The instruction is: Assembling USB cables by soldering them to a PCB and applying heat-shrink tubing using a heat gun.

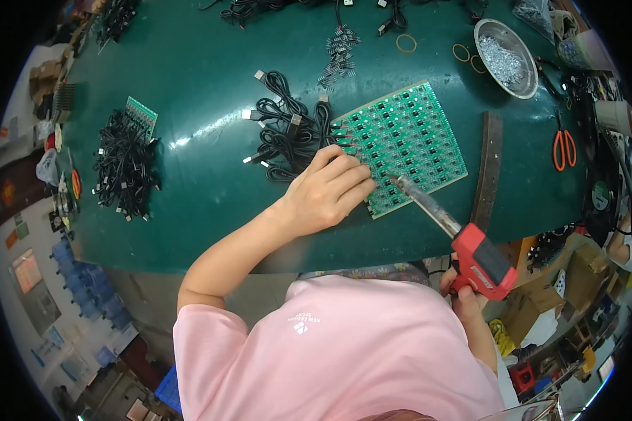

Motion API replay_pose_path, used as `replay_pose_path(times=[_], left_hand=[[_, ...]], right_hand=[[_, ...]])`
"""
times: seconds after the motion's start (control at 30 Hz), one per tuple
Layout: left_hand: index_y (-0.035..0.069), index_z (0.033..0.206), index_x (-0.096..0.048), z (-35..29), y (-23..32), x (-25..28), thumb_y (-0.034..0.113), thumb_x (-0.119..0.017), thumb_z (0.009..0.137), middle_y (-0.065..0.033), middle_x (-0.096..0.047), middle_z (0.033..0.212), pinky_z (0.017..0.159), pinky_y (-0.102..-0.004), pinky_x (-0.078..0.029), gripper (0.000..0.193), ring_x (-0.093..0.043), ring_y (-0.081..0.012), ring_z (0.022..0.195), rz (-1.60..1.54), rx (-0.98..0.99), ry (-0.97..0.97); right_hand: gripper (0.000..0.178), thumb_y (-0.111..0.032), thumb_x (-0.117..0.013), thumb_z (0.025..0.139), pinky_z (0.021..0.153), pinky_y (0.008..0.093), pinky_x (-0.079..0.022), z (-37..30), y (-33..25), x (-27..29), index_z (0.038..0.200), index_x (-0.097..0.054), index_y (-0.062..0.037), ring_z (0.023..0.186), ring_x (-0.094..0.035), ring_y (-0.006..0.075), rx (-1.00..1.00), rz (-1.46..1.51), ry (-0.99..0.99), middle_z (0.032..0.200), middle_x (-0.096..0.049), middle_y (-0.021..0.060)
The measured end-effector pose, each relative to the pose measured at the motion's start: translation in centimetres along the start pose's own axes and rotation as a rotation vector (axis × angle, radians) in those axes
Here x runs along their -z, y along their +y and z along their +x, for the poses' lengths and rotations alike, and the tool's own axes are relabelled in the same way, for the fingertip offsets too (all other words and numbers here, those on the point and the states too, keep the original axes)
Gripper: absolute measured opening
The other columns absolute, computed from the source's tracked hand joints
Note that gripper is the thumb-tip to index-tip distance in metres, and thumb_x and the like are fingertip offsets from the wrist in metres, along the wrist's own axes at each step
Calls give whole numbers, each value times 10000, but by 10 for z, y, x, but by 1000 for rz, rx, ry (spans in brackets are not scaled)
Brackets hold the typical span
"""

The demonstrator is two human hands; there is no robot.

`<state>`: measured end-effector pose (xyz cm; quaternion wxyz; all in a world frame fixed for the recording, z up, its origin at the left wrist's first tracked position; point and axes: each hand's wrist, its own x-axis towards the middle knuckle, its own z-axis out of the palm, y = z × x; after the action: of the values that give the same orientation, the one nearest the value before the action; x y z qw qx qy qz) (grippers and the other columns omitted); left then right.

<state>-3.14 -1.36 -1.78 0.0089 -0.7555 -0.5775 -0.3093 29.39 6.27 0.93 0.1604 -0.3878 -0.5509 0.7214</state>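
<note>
A green circuit board panel [407, 140] lies tilted on the table, with rows of small black parts. Bent over its left edge, my left hand [330, 189] has its fingers pressed together; whatever they pinch is hidden. Black USB cables [288, 133] lie bunched beside that hand, and several thin red wire ends [341, 136] meet the board's left edge. My right hand [463, 293] is wrapped around the handle of a red soldering gun [481, 263]. The gun's metal tip points up and left, over the lower middle of the panel; I cannot tell whether it touches.
A dark flat bar [488, 168] lies right of the panel, then orange-handled scissors [564, 149]. A metal bowl [486, 29] of small shiny pieces stands far right. Small striped parts [338, 56] lie behind the panel. Another cable bundle [123, 168] with a board strip lies left.
</note>
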Motion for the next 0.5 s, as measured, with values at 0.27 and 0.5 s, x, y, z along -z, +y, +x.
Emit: replay_pose_path(times=[0.27,0.5], left_hand=[[-1,904,-652,2,1,0,91,-630,693,-95,-614,927,813,-386,-454,231,-593,-229,854,-7,-2,4],[-5,894,-652,2,0,0,87,-639,683,-95,-617,921,816,-386,-458,231,-595,-230,850,-20,3,8]], right_hand=[[543,-485,-650,815,599,308,-461,-6,0,-3,1047,-585,2,669,-568,166,-143,23,-30,755,-611,82],[599,-445,-648,836,603,319,-467,-6,7,-3,1209,-500,-1,674,-567,173,-94,57,-48,765,-609,95]])
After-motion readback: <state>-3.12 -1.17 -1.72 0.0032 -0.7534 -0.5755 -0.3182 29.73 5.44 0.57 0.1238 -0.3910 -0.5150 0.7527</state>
